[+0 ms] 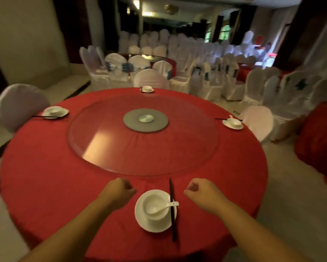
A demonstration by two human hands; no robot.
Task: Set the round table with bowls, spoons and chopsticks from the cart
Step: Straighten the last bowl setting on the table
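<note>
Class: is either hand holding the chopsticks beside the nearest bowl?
No; the chopsticks lie untouched between left hand and right hand.

glass turntable (pixel 109 148) | grey centre disc (pixel 132 123) | white-covered chairs (pixel 196 53) in rows | second red table (pixel 321 133) at right
</note>
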